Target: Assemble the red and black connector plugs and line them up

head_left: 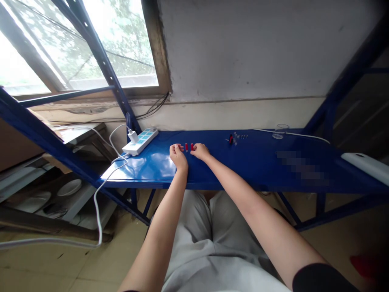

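Two small red pieces stand close together on the blue table [243, 166]; they are too small for me to name. The left red piece [186, 147] is just right of my left hand [178, 157], apparently apart from it. My left hand's fingers are curled in, and whether they hold anything is hidden. My right hand [200, 151] is closed, its thumb and fingertips pinching the right red piece [192, 146]. Farther right lie a small red and black item [231, 139] and several small clear or metallic bits [241, 136] beside it.
A white power strip [140, 142] with a plug and white cable lies at the table's left end. Toward the back right stands a clear cup [280, 131] near a thin white cable. A white object [366, 166] sits at the right edge. Blue frame posts rise at both sides.
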{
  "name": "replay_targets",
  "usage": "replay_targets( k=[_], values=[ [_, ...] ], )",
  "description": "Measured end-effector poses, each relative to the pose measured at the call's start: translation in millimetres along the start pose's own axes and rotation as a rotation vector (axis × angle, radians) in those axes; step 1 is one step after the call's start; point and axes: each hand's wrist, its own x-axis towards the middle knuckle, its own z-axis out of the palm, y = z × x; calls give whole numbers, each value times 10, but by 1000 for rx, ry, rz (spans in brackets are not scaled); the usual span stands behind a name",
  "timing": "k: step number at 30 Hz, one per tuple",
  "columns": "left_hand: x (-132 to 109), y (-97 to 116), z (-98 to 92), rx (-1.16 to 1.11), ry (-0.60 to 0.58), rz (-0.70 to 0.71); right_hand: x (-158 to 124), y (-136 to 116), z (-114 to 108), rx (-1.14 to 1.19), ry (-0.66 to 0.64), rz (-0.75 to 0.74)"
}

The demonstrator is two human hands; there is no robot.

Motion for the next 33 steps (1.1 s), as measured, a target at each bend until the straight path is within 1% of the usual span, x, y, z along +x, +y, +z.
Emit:
replay_targets(
  k=[7,12,15,18,20,23,24,26,28,31,33],
  values=[
    [3,-11,-10,21,4,-4,-45,-56,-40,-12,-22,-15],
    [-1,-4,-15,24,-5,1,-86,-104,-112,-57,-75,10],
    [-4,-7,-14,20,-2,0,-143,-90,-178,-54,-93,15],
    [-6,0,-12,20,-5,7,-255,-27,-297,-36,-44,-20],
    [-9,12,-12,29,-12,15,-362,48,-417,-56,-4,-68],
    [-31,40,-14,55,-40,29,-551,224,-647,-183,33,-114],
    [-48,51,-14,67,-63,42,-610,304,-730,-213,43,-112],
    [-99,78,-6,92,-137,92,-707,501,-898,-237,61,-45],
    [-174,115,20,130,-252,181,-763,736,-1057,-245,93,50],
    [-309,189,115,230,-487,352,-768,1097,-1247,-251,164,203],
    [-392,239,219,302,-680,458,-741,1294,-1320,-242,205,272]
  ],
)
